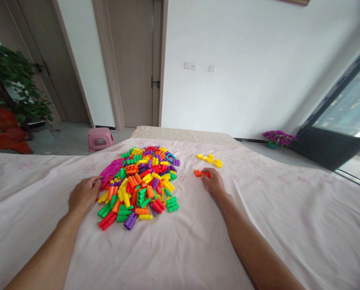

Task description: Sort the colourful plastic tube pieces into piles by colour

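Observation:
A heap of red, orange, yellow, green and purple plastic pieces (142,181) lies on the cloth-covered table (173,249). My left hand (85,194) rests at the heap's left edge beside a magenta piece (111,172); its fingers are bent, and what they hold, if anything, is hidden. Right of the heap, my right hand (213,182) has its fingers closed on an orange-red piece (206,175). Touching or close to that one is an orange piece (197,173). Several yellow pieces (210,159) lie in a small group beyond my right hand.
A pink stool (100,139) stands on the floor beyond the table's left side. Farther left are a green plant (13,80) and red wooden furniture (6,131). Purple flowers (279,137) stand in a pot by the wall at the right.

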`<action>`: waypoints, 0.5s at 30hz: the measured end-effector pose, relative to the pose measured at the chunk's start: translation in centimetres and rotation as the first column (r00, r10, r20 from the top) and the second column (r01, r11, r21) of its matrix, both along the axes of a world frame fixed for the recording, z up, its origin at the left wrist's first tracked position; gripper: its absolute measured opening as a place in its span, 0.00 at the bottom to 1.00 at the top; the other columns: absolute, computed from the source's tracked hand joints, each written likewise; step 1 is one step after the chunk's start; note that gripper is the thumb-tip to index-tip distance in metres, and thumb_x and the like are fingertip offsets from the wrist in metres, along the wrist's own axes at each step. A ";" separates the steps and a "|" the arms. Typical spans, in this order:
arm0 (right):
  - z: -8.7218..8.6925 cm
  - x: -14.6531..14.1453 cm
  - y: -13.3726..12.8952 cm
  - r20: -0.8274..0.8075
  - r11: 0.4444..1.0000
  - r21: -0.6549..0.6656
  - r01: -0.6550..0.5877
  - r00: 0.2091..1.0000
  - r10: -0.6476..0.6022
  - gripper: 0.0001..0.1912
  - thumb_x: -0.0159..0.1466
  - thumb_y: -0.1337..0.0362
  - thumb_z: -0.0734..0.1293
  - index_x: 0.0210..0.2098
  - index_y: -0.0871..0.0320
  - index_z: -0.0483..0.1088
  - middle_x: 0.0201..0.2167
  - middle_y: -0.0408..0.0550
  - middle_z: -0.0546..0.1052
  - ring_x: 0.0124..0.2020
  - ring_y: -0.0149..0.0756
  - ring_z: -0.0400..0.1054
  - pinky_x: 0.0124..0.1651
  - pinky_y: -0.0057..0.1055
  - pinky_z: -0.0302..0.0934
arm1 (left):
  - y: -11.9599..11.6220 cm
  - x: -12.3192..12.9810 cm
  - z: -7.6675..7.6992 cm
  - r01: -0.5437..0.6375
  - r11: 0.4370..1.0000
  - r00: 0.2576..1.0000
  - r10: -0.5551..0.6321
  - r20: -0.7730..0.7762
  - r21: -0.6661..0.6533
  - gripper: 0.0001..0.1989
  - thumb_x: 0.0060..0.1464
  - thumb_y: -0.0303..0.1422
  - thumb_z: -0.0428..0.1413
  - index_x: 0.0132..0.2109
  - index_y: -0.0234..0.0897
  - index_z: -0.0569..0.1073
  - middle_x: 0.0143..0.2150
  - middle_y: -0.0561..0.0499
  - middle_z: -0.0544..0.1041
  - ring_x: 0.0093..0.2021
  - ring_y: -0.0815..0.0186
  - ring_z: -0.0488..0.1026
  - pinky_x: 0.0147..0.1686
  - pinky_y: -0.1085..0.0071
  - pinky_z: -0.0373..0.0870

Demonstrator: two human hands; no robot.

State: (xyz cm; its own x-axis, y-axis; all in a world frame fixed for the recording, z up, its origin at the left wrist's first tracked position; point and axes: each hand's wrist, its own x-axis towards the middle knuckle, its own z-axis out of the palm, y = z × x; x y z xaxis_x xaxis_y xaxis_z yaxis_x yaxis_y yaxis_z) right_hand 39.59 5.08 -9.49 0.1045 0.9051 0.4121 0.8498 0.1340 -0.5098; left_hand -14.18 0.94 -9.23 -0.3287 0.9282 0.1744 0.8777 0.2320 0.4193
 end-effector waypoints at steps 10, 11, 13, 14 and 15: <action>2.7 -3.2 -2.4 0.212 0.997 0.066 0.040 0.976 -0.053 0.15 0.69 0.58 0.63 0.52 0.52 0.76 0.55 0.50 0.77 0.56 0.46 0.67 0.58 0.42 0.56 | -0.1 0.2 0.2 -0.012 1.000 1.000 0.012 0.009 -0.009 0.27 0.66 0.44 0.38 0.58 0.43 0.77 0.62 0.41 0.74 0.58 0.47 0.71 0.49 0.56 0.68; 2.9 -4.1 -2.8 0.196 0.997 0.072 -0.029 0.980 0.014 0.14 0.70 0.59 0.62 0.49 0.52 0.77 0.52 0.50 0.78 0.54 0.45 0.68 0.57 0.40 0.57 | -0.1 0.2 0.2 -0.012 1.000 1.000 0.012 0.008 -0.010 0.27 0.66 0.44 0.38 0.58 0.43 0.77 0.62 0.42 0.74 0.58 0.47 0.71 0.49 0.56 0.68; 3.4 -6.2 -3.6 0.164 0.981 0.053 -0.189 0.970 0.178 0.13 0.71 0.58 0.62 0.44 0.52 0.78 0.46 0.49 0.80 0.49 0.42 0.70 0.54 0.37 0.60 | -0.1 0.2 0.2 -0.011 1.000 1.000 0.011 0.008 -0.012 0.27 0.66 0.44 0.38 0.58 0.43 0.77 0.62 0.42 0.74 0.58 0.47 0.72 0.48 0.57 0.68; 3.6 -7.4 -4.0 0.156 0.967 0.032 -0.253 0.957 0.245 0.13 0.71 0.58 0.62 0.43 0.52 0.78 0.44 0.49 0.80 0.47 0.41 0.70 0.52 0.35 0.60 | 0.0 0.1 0.2 -0.011 1.000 1.000 0.011 0.007 -0.013 0.27 0.66 0.44 0.38 0.58 0.44 0.76 0.62 0.42 0.74 0.58 0.47 0.72 0.48 0.57 0.68; 3.8 -8.6 -4.4 0.158 0.955 0.007 -0.295 0.944 0.291 0.13 0.71 0.57 0.63 0.42 0.52 0.79 0.42 0.48 0.80 0.46 0.41 0.70 0.51 0.35 0.60 | 0.0 0.1 0.1 -0.011 1.000 1.000 0.011 0.006 -0.012 0.27 0.66 0.44 0.38 0.58 0.44 0.76 0.62 0.42 0.74 0.58 0.48 0.72 0.48 0.57 0.68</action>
